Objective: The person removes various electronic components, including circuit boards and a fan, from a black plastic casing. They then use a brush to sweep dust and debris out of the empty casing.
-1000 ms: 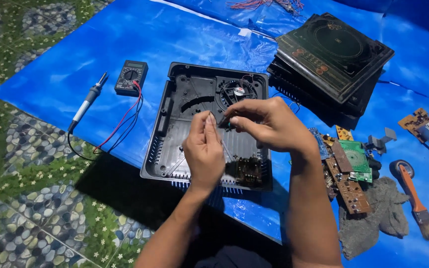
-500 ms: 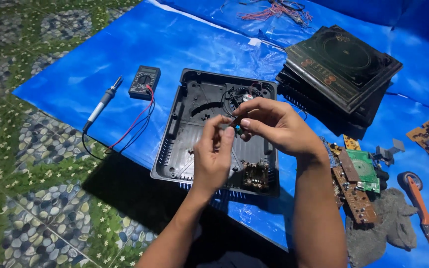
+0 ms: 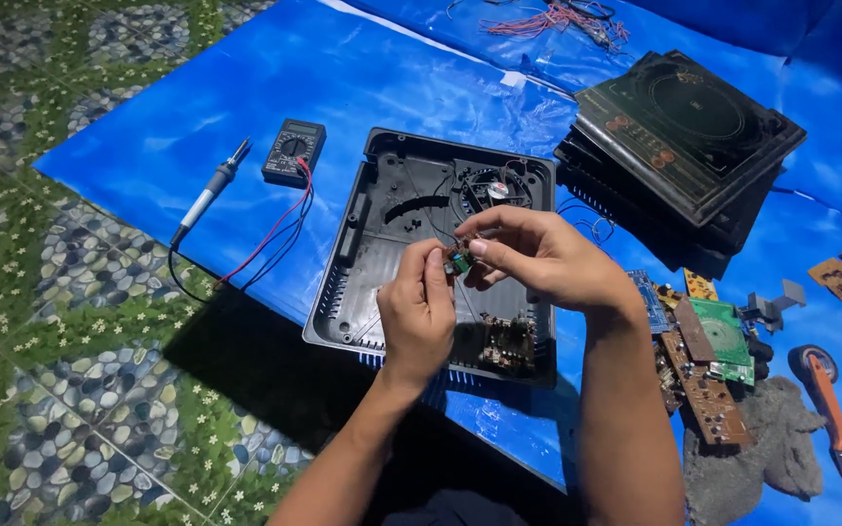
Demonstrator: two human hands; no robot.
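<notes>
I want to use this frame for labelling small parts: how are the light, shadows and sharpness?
Head view: hard sunlight, with glare on the blue plastic tarp; a dark shadow falls below the open black plastic casing. The left hand and right hand are sharp, but the small greenish component pinched between them is too tiny to identify.

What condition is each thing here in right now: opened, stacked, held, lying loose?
Black plastic cooker shell: opened, fan exposed.
Small green part: pinched by left hand and right hand.
Black flat cooktops: stacked.
Black multimeter: lying, red lead attached.
Soldering iron: lying loose.
Orange-handled brush: lying flat.
</notes>
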